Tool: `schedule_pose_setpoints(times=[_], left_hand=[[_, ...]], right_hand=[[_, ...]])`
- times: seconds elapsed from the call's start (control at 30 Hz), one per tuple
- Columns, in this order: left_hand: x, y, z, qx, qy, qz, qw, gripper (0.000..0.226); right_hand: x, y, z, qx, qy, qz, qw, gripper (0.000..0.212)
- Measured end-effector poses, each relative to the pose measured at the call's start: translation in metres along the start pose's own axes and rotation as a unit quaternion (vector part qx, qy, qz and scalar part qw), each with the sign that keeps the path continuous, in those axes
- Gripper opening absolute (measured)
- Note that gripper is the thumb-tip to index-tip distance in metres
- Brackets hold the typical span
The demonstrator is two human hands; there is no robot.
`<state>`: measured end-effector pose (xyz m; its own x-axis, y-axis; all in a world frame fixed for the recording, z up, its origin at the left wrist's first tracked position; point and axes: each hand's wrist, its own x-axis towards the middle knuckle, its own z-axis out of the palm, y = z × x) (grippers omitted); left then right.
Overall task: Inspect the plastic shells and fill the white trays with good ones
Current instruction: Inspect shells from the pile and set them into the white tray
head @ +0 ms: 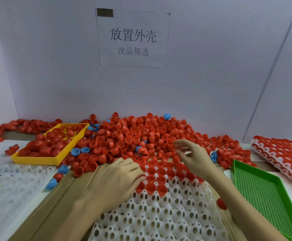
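Currently I am in the filling step: the white tray (159, 211) under both hands has only its far rows seated with red shells (152, 186); the near pockets are vacant. My left hand (122, 178) lies palm down on the tray's far left corner, fingers curled over the seated shells; I cannot tell whether it holds one. My right hand (192, 153) hovers above the tray's far edge, fingers loosely spread, holding nothing I can make out. The shell pile (134, 136) lies just beyond both hands. A yellow tray (37, 159) with shells sits beyond the left hand; a green tray (256, 185) lies beside the right forearm. Next move, in my judgement: pick one shell from the pile, check it, seat it in the nearest vacant pocket.
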<state>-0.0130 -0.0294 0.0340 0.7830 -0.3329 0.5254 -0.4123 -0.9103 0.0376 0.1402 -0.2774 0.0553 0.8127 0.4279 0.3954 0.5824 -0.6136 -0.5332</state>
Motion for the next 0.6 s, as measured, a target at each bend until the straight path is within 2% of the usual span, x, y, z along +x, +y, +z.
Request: schedule_pose_setpoints(times=[0.1,0.2,0.23,0.33,0.4,0.47,0.6], left_hand=[[-0.002,-0.004,0.001,0.019,-0.002,-0.002,1.000,0.046],[-0.003,-0.006,0.001,0.034,0.006,0.003,0.999,0.045],[-0.002,-0.006,0.001,0.036,0.011,0.005,0.999,0.044],[-0.002,-0.005,0.000,0.040,0.012,0.014,0.999,0.043],[-0.002,-0.005,0.001,0.046,0.008,0.021,0.999,0.043],[-0.003,-0.007,0.001,0.040,0.006,0.021,0.999,0.042],[-0.002,-0.008,0.001,0.021,0.013,-0.001,1.000,0.040]], right_hand=[[0.034,0.006,0.011,-0.101,-0.009,-0.003,0.995,0.052],[0.062,0.014,0.021,-0.182,-0.065,0.005,0.981,0.069],[0.068,0.018,0.024,-0.200,-0.081,0.001,0.976,0.067],[0.074,0.029,0.036,-0.248,-0.089,-0.018,0.965,0.044],[0.075,0.031,0.039,-0.220,-0.056,-0.008,0.974,0.029],[0.074,0.031,0.035,-0.133,-0.013,0.006,0.991,0.017],[0.054,0.024,0.018,0.056,0.013,0.044,0.997,0.015]])
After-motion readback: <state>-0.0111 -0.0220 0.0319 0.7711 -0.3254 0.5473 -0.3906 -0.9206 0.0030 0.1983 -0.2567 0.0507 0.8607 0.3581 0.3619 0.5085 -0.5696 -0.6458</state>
